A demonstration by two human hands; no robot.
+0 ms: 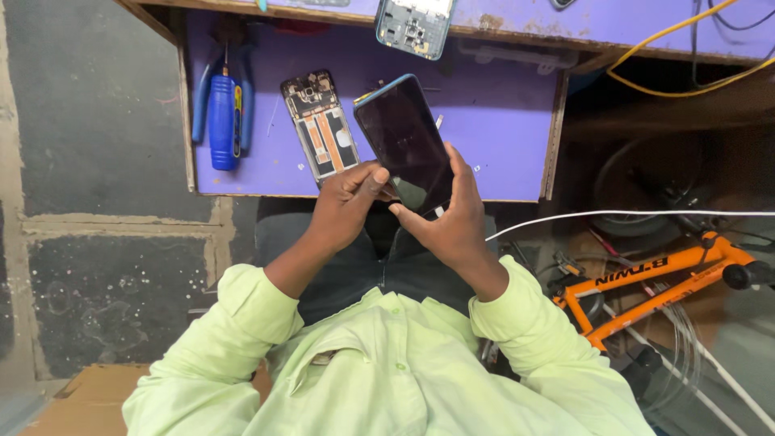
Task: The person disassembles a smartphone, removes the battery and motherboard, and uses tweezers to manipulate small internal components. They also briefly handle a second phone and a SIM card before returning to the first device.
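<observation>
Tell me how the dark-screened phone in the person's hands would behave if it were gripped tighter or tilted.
The phone looks stiff and flat, so it should not flex. Its glossy glass face reflects light, so it is probably slippery and fragile. The left hand and right hand hold only its lower end, so it may tip forward if loosened.

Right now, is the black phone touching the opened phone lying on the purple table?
Cannot tell. In the head view the black phone, held in both hands, overlaps the opened phone edge, hiding any contact or gap.
</observation>
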